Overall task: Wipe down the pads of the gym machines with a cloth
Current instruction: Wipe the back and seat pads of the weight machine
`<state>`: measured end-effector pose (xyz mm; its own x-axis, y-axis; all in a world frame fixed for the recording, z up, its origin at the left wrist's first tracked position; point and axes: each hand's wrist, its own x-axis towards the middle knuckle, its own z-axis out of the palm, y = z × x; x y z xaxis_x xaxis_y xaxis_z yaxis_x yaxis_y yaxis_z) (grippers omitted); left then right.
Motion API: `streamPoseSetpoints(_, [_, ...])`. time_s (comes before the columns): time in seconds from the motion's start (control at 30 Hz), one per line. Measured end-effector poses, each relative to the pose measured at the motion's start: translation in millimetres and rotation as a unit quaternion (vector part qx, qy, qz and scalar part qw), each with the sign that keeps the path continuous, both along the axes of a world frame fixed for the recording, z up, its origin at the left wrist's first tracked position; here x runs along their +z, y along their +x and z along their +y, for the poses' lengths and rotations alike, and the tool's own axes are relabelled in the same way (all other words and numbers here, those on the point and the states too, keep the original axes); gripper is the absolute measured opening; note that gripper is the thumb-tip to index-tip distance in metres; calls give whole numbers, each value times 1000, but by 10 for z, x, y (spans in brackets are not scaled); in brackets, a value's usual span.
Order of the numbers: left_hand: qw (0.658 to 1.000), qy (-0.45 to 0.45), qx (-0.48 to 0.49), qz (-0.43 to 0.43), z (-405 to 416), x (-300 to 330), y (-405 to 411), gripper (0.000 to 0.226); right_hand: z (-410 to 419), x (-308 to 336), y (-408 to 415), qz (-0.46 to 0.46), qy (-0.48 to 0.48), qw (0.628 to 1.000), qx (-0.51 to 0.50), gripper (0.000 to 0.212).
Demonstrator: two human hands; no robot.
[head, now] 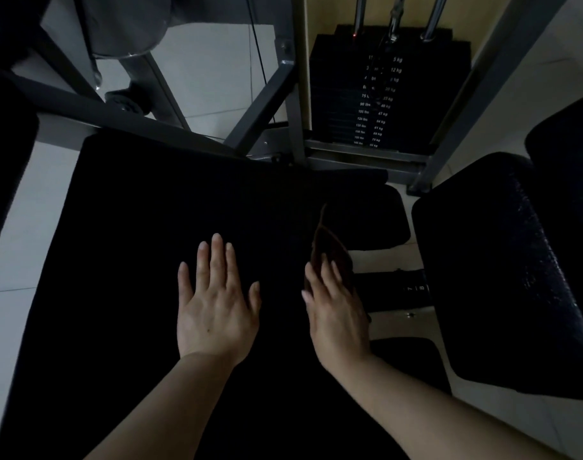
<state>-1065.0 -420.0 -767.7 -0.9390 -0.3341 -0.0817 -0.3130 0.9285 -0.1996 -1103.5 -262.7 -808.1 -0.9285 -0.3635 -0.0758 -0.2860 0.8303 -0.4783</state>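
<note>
Two hands, one cloth. Left hand flat on the big black pad, fingers straight and spread, holding nothing. Right hand just to its right at the pad's right edge, fingers straight, pressing the brown cloth against that edge; cloth sticks out past the fingertips, away from the person. Whether the thumb pinches the cloth: cannot tell, it's hidden.

Pads counted: four clear. The big one under both hands, a small one beyond the right hand, one large angled pad well right of it, and another behind that. One weight stack far ahead of the right hand, inside a grey frame. Tiled floor left of the left hand.
</note>
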Motion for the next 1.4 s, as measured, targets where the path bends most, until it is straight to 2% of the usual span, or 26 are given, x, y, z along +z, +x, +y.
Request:
streamPoseSetpoints(0.17, [1000,2,2,1,-1,4,5,70,189,86,266,8,65,991,119,57])
streamPoseSetpoints(0.3, [1000,14,5,1,13,24,-9,70,100,131,-144,-32,38,983,177,63])
streamPoseSetpoints(0.4, [1000,18,15,-14,27,54,-23,69,-86,79,-534,-54,35,988,141,60])
streamPoseSetpoints(0.5, [999,24,21,-13,49,89,-22,69,-222,44,-779,-62,12,996,61,57])
streamPoseSetpoints(0.6, [1000,9,20,-16,77,125,-19,70,-271,20,-721,-81,-33,995,-54,59])
streamPoseSetpoints(0.67, [1000,4,22,-11,77,113,-20,69,-266,54,-546,-99,-28,991,-90,60])
streamPoseSetpoints(0.97, [1000,10,20,-8,84,101,-22,67,19,59,332,-60,38,996,-47,60])
streamPoseSetpoints(1.13, [1000,12,16,-6,69,98,-15,68,286,61,770,-4,103,991,81,61])
streamPoseSetpoints(1.23, [1000,15,16,-7,68,100,-24,69,236,70,655,-14,99,991,93,64])
streamPoseSetpoints(1.4, [1000,8,23,-14,83,99,-21,68,-86,107,132,-19,53,998,33,67])
